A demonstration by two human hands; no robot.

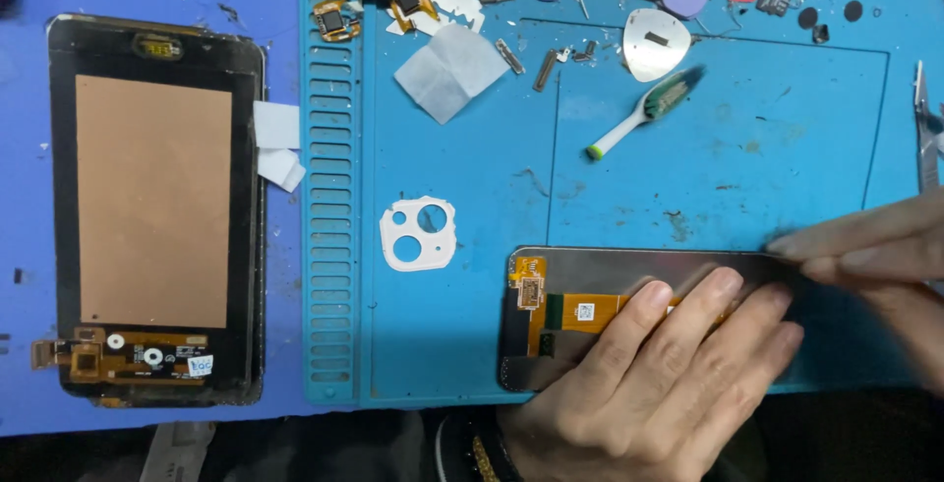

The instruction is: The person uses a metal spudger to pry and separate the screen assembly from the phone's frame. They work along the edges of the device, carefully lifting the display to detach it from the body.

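Observation:
A phone display panel (590, 271) lies back side up near the front edge of the blue work mat (472, 197), with an orange flex cable (570, 310) across it. My left hand (649, 384) presses flat on the panel, fingers spread over the flex cable. From the right, my right hand (875, 256) reaches in with its fingertips pinched at the panel's upper right edge; what they pinch is too small to tell.
A second display panel (155, 207) with a copper back lies on the left. A white camera frame (420, 233), a toothbrush (644, 113), a metal pick (654, 44), white paper scraps (450, 69), small parts and tweezers (924, 128) lie on the mat.

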